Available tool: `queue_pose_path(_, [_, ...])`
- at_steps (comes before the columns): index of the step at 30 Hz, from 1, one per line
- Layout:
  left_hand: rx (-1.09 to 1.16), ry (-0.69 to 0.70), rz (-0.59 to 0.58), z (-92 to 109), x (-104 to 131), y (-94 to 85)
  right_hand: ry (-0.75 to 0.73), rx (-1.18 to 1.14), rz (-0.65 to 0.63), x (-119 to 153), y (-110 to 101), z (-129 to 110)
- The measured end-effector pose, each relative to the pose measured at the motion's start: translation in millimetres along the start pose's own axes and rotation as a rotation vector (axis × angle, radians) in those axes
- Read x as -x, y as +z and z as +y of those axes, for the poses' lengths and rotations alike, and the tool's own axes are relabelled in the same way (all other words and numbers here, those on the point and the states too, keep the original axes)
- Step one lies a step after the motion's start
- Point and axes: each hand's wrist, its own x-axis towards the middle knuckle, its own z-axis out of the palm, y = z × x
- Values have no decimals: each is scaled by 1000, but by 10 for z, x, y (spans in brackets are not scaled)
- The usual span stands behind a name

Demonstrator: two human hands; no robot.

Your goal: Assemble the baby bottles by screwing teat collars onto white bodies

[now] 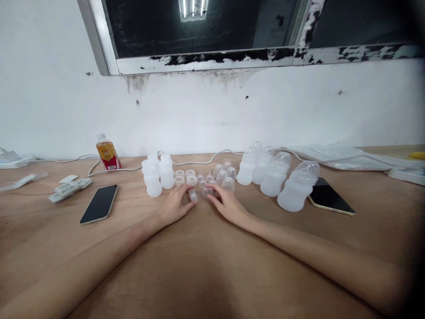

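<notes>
My left hand [175, 204] is closed on a clear screw ring [193, 196], which is tilted on edge between thumb and fingers. My right hand [229, 206] pinches a clear bottle nipple [207, 192] low at the tabletop, partly hidden by the fingers. Beyond the left hand, several whitish screw rings [179, 180] lie in stacks or rows. Several clear nipples [202, 182] stand in the middle, beside a group of clear domed caps [228, 183]. Frosted baby bottles without caps [166, 173] stand at the left. On the right, several capped baby bottles [275, 175] stand in a slanting row.
A phone [99, 204] lies at the left, another phone [332, 197] behind the nearest capped bottle. A drink bottle [108, 153], white adapters [69, 188] and a white cable [215, 157] are near the wall. Plastic bags [335, 156] and a power strip [407, 176] lie far right.
</notes>
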Motion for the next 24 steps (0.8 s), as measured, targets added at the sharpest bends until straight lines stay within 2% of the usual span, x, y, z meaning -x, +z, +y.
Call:
queue_pose_path(5, [-46,-15,16,17,11,-26,207,-501,71,-66,-13,79])
queue_pose_path(8, [-37,-60,23,2,17,-22,339,-674,111,-85,-6,100])
queue_pose_path(11, [-93,-92,32,-20,17,-10,383,-706,115,-88,-7,80])
queue_pose_path(15, [-190,-54,-30,-44,10,0,420,-704,118,-89,-19,56])
queue_pose_path(24, [-149,-80,-15,-44,11,16,423,-690,77,-93,-27,39])
